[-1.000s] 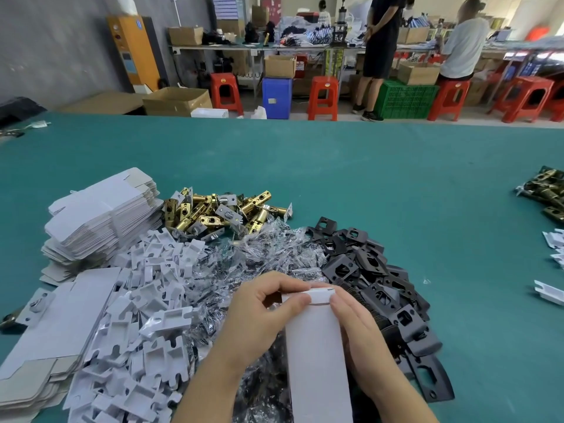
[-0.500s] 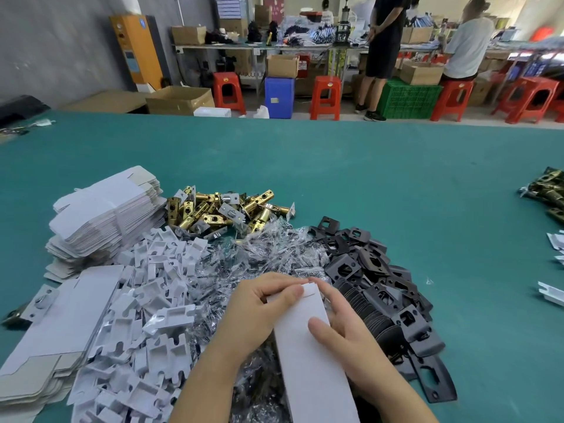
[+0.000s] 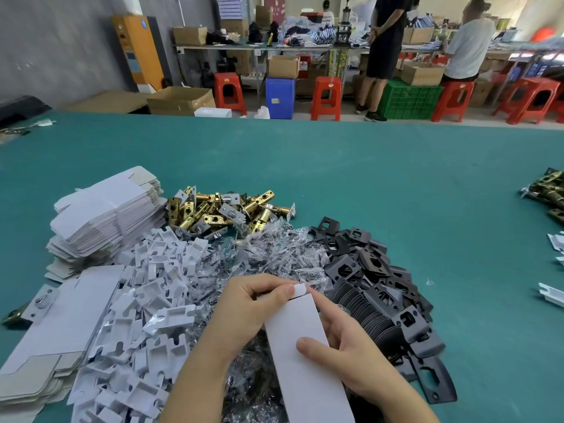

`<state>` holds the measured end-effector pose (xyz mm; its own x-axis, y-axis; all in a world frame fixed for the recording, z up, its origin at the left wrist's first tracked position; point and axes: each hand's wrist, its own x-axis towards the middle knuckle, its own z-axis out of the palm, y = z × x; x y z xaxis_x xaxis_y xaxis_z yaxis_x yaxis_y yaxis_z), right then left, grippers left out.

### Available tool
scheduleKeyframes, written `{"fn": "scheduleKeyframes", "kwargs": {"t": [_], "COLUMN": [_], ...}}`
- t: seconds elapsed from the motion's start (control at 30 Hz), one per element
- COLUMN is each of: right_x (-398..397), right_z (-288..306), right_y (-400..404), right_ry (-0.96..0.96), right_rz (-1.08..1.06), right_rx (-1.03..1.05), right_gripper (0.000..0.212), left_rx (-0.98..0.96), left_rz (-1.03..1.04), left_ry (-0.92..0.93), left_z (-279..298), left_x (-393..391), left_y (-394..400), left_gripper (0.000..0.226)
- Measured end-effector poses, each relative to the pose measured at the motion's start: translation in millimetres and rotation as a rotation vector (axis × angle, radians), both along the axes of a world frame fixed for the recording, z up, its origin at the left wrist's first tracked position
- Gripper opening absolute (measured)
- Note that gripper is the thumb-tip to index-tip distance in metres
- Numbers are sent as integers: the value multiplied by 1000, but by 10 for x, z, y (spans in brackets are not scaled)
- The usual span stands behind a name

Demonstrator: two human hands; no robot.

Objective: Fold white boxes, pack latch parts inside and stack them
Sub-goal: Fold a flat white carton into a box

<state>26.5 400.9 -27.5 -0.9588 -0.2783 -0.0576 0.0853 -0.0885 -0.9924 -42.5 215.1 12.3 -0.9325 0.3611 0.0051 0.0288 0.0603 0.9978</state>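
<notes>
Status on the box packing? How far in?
Early. Done: nothing visibly stacked; no finished boxes in view. In hand: one white box, held by the right hand while the left hand pinches its end flap; whether it is loaded can't be seen. Left: a tall stack of flat box blanks, plus piles of brass latches, white inserts, bagged parts and black plates.

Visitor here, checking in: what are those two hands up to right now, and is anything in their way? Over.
Both hands on white box. Left hand pinching end flap; right hand gripping box side. Nothing blocking; parts piles underneath. Over.
</notes>
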Motion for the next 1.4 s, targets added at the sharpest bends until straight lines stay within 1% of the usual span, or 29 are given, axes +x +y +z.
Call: {"fn": "scheduleKeyframes", "kwargs": {"t": [0.07, 0.23, 0.37, 0.47, 0.57, 0.6, 0.73, 0.83, 1.0, 1.13, 1.3, 1.4], "right_x": [-1, -12, -26, -27, -23, -22, -17, -6, -16, -10, -7, -11], "right_z": [-16, -72, -74, -59, -38, -32, -4, 12, -6, -3, 4, 1], "right_y": [-2, -4, 1, 11, 9, 8, 15, 29, 22, 25, 23, 31], "right_ry": [-8, -55, -71, -82, -83, -84, -83, -80, -59, -72, -92, -107], "right_rz": [-10, -54, -52, -45, -42, -50, -96, -114, -125, -121, -109, -95], "right_rx": [0, -9, -24, -44, -47, -50, -90, -143, -190, -165, -137, -120], "right_gripper": [69, 85, 86, 86, 86, 85, 80, 73, 69, 71, 74, 73], "left_rx": [-9, -7, 8, -16, -46, -52, -46, -10, 11, 12, -58, -48], "left_rz": [-6, -12, -16, -25, -42, -54, -147, -185, -198, -200, -219, -256], "left_ry": [-3, -27, -78, -73, -55, -53, -64, -96, -96, -96, -69, -113], "left_z": [5, 11, 11, -5, -19, -13, -1, 5, -4, -13, -10, -9], "left_x": [-3, -5, -4, -14, -14, -8, 11, 17, 26, 21, 14, -4], "left_y": [-5, -7, -12, -20, -24, -22, -24, -8, 11, -11, -43, -77], "left_gripper": [12, 14, 15, 9, 11, 13, 35, 41, 43, 38, 31, 42]}}
